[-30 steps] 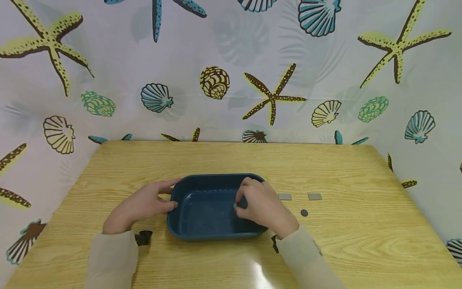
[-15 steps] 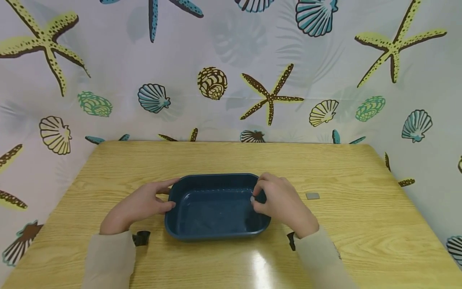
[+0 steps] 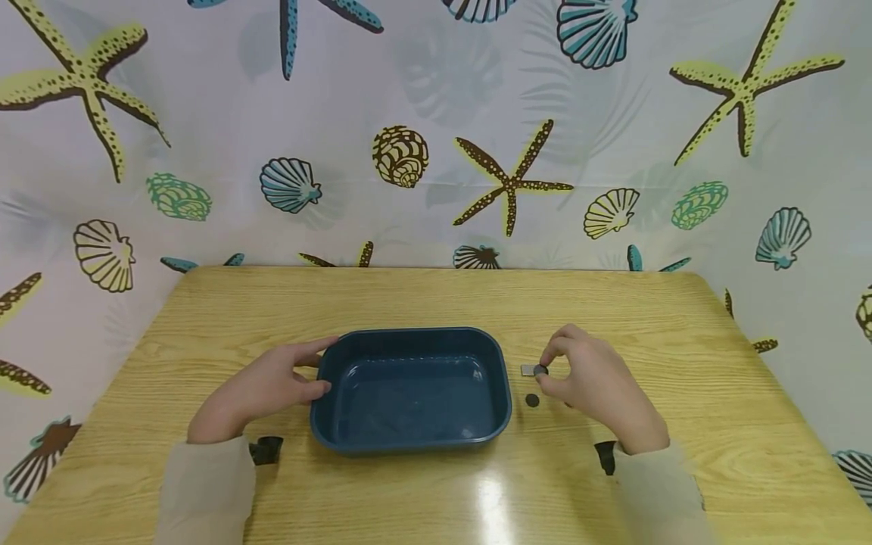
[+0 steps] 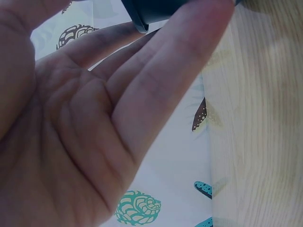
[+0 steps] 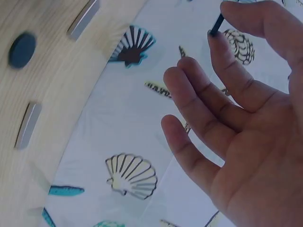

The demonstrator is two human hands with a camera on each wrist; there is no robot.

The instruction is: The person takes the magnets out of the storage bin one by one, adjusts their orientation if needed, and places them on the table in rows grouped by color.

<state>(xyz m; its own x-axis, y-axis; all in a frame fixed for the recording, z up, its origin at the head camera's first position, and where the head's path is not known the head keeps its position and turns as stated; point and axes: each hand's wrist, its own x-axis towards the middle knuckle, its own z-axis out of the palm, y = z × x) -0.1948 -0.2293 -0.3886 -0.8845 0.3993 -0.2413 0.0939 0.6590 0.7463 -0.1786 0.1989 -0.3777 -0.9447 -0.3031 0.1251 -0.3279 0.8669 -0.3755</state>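
Pinched between the thumb and index finger of my right hand (image 3: 599, 386) is a small dark round disc (image 5: 217, 24), held above the table right of the tray; the other fingers spread loosely. A second dark disc (image 3: 532, 400) lies on the wood below it. Just behind the held disc a grey rectangular bar (image 3: 527, 370) is partly covered. A second bar (image 5: 28, 125) shows in the right wrist view, while my hand hides it in the head view. My left hand (image 3: 272, 386) rests with extended fingers against the left end of a dark blue tray (image 3: 412, 448).
The wooden table (image 3: 381, 499) runs back to a white cloth (image 3: 436, 219) printed with shells and starfish. Black straps (image 3: 266, 450) show at both wrists. Light glares off the table's front.
My right hand has moved right, from over the tray's right side to the bars, carrying the disc. One table disc and one bar have come into view. The left hand stays at the tray.
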